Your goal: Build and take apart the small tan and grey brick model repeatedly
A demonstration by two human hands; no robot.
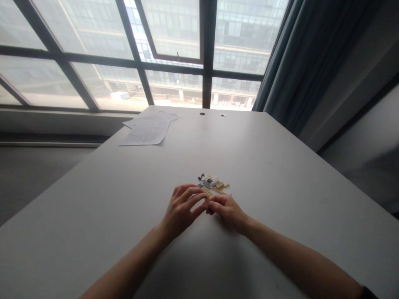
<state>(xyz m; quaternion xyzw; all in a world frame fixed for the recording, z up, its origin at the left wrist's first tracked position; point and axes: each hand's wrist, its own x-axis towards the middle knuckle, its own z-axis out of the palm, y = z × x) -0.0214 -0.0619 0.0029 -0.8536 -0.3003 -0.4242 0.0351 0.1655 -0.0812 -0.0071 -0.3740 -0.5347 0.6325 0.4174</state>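
Between my two hands is a tan toy building brick piece with studs on top. My left hand curves around its left side, thumb and fingers closed on it. From the right, my right hand pinches its near end between thumb and fingers. Just beyond my fingers lies a small pile of loose building bricks in white, grey, black and tan. My fingers cover part of the held piece, so its full shape is hidden.
Everything rests on a wide white table. Printed paper sheets lie at its far left edge. Two small round holes, one a dark cable hole, sit near the far edge. Behind are windows and a dark curtain on the right.
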